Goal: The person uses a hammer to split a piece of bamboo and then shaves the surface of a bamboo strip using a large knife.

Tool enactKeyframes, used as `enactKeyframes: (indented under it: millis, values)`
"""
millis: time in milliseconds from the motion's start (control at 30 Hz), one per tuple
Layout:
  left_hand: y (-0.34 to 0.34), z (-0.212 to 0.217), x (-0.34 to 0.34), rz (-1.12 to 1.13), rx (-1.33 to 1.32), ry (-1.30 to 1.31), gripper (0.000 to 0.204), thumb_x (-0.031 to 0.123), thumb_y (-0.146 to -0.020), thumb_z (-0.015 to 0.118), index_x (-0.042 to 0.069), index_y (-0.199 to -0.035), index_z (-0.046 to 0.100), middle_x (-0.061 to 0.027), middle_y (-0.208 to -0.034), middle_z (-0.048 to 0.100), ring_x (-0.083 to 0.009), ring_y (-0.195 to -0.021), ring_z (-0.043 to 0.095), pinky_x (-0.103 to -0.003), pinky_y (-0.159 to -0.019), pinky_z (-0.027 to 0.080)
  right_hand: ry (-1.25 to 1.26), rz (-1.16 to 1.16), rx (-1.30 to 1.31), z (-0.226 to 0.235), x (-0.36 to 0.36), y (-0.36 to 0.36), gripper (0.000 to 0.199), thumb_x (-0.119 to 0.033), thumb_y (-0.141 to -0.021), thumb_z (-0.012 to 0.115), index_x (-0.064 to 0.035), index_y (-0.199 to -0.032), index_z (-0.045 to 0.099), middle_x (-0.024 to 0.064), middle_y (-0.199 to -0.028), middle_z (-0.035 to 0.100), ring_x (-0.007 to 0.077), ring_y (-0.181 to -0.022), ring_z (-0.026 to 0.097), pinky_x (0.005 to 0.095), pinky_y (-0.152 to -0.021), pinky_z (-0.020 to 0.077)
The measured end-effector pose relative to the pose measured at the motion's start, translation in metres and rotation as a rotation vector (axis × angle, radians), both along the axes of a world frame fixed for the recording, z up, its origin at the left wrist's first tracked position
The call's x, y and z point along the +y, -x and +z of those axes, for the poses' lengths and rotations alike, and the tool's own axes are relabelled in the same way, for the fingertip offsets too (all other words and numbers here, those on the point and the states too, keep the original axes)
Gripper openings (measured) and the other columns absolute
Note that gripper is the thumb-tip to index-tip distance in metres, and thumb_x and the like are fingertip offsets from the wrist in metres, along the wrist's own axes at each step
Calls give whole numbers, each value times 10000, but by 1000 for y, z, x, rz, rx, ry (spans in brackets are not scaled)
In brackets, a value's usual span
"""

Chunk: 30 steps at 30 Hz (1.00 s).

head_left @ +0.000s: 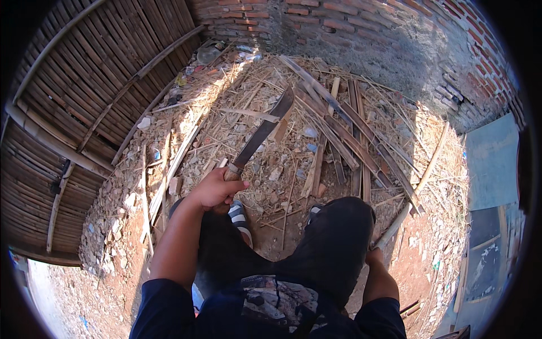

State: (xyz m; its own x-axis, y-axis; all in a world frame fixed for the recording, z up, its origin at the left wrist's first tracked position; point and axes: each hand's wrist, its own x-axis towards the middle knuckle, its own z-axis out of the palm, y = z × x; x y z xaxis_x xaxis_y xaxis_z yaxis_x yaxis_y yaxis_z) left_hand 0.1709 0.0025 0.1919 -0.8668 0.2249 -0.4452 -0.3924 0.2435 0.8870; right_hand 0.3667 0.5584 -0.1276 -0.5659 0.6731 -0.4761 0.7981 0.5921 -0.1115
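My left hand (213,189) is closed around the wooden handle of a machete (261,135). The dark, broad blade points up and to the right, over a pale wood piece (280,129) and a thin strip lying across the ground. Beside my right knee, my right hand (374,257) is wrapped round the near end of a long bamboo pole (398,219). That pole slants away to the far right; my fingers are partly hidden by the knee. Ahead of my feet lies a loose heap of split bamboo strips (350,135), dark and weathered.
Rubble and straw (226,141) cover the ground. A bamboo slat wall (84,85) stands at the left, and a worn brick wall (361,39) closes off the far side. Blue-grey panels (492,164) line the right. Long pale strips (178,164) lie left of my arm.
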Motion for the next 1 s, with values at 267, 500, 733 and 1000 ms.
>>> enactKeyframes:
  millis: [267,500,733,1000]
  values:
    - [-23,1,47,58,56,-75,263,202,-867,762,69,-869,535,11,-584,511,-94,-474,489,-260,-476,410,220,301,938,188,-71,156,321,-295,-970,649,25,-955,634,97,-785,656,168,-728,628,320,-696,506]
    - [-28,-12,96,163,202,-47,292,251,-897,748,36,-963,562,-3,-592,555,-86,-499,525,-265,-477,422,1286,295,506,339,-261,196,653,-633,-995,448,-24,-1198,575,82,-1011,649,181,-889,646,320,-766,546]
    - [-28,-19,130,-15,428,-129,279,161,-887,670,10,-1102,576,-34,-755,634,-118,-630,616,-290,-562,481,1476,491,551,299,-292,203,491,-490,-958,643,-27,-1120,620,48,-930,651,119,-790,594,291,-713,495]
    - [-24,1,113,-274,272,58,307,151,-888,673,-15,-1135,601,-49,-859,687,-120,-725,646,-289,-624,511,1499,459,423,302,-268,193,415,-406,-971,655,-20,-1122,629,32,-940,643,108,-828,602,295,-728,502]
